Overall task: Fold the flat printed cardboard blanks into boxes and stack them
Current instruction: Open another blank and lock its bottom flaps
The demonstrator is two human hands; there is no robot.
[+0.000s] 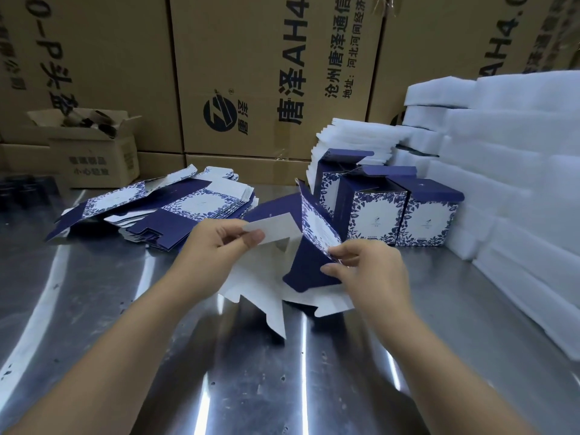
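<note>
Half-opened blank (309,246) held just above the steel table (94,309), left hand (219,243) pinching a white flap, right hand (364,268) pinching the blue printed panel edge (light, thin card, probably creases easily; grip near scored folds).

I am viewing a steel table (94,309). My left hand (216,243) is pinching a white flap of a half-folded blank (301,268); my right hand (367,271) is gripping its navy panel edge. A pile of flat blanks (175,208) is lying to the left. Three folded boxes (376,211) (lids up) are standing beside white foam sheets (518,171). Brown cartons (266,73) are lining the back.
</note>
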